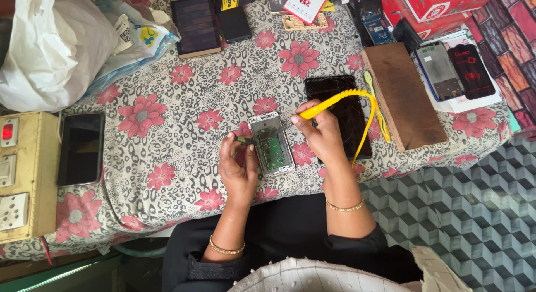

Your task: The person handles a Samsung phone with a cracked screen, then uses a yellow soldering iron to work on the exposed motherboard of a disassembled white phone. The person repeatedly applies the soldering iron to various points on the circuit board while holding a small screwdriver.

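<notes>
Yellow soldering iron (321,107) gripped in right hand (322,137) fingers, left hand (237,168) fingers pinching tweezers (244,140), one opened phone (271,143)

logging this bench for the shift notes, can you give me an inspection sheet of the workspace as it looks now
surface: table under a floral cloth, grey with red flowers.
job's things: opened phone, circuit board showing, lying flat; yellow-handled soldering iron with its tip over the phone's upper end.
clutter: wooden board, cracked dark screen panel, black phone at left, white plastic bag, more phones and red boxes along the far edge.
hands: left hand pinches a thin tool at the phone's left edge; right hand grips the iron.
cables: yellow coiled cord loops from the iron across the panel.
surroundings: beige switchboard at left; patterned floor.
</notes>
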